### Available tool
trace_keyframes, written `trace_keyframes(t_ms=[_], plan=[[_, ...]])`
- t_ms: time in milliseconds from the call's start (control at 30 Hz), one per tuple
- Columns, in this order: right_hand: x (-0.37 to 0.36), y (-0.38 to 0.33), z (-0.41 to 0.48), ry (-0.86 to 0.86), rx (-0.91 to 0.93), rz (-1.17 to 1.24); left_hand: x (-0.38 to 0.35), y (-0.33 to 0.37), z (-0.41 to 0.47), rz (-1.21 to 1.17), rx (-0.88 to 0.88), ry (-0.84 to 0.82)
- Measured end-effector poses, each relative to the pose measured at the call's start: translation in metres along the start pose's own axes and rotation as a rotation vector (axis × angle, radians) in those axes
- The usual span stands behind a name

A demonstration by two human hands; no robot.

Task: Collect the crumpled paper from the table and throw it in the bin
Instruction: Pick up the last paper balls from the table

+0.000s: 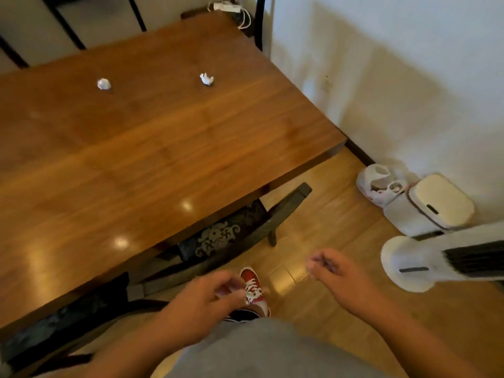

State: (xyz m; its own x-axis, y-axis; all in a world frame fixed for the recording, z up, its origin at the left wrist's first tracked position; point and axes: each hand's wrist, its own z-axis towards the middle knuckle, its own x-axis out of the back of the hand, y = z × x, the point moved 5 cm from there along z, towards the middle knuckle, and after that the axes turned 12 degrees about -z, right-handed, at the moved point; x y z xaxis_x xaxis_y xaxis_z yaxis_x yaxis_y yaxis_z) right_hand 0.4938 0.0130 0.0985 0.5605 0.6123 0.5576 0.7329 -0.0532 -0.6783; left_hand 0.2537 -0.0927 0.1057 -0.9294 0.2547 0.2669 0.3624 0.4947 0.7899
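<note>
Two white crumpled paper balls lie on the wooden table (pixel 163 148): one (pixel 104 84) at the far left, the other (pixel 206 78) further right, near the far edge. A white lidded bin (pixel 433 204) stands on the floor by the wall at right, its lid down. My left hand (pixel 207 298) hovers low near the table's front edge, fingers loosely curled, nothing in it. My right hand (pixel 331 268) hangs over the floor between table and bin, fingers curled and blurred; I cannot make out anything in it.
A dark chair (pixel 231 236) with a patterned seat is tucked under the table's near edge. A white plastic bag (pixel 377 184) sits beside the bin, a white fan or heater (pixel 425 263) in front of it. A power strip (pixel 226 6) lies at the table's far end.
</note>
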Motion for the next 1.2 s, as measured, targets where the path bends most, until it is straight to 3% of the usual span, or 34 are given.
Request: trace_keyframes(t_ms=[133,267,533,700,967,1200], plan=[[0.032,-0.048,0.041,-0.031,0.115,-0.082,0.044,0.04,0.044,-0.083,-0.08,0.092],[0.051,-0.086,0.089,-0.053,0.186,-0.138,0.086,0.042,0.102,0.038,-0.077,0.175],[0.062,-0.129,0.213,-0.218,0.218,-0.18,0.142,0.012,0.209,0.086,0.108,0.335],[0.055,-0.139,0.31,-0.323,0.188,-0.267,0.157,0.003,0.259,0.324,0.242,0.508],[0.051,-0.156,0.467,-0.244,0.283,-0.504,0.196,0.008,0.342,0.457,0.416,0.65],[0.048,-0.224,0.58,0.02,0.626,-0.806,0.26,0.016,0.401,0.427,0.397,0.825]])
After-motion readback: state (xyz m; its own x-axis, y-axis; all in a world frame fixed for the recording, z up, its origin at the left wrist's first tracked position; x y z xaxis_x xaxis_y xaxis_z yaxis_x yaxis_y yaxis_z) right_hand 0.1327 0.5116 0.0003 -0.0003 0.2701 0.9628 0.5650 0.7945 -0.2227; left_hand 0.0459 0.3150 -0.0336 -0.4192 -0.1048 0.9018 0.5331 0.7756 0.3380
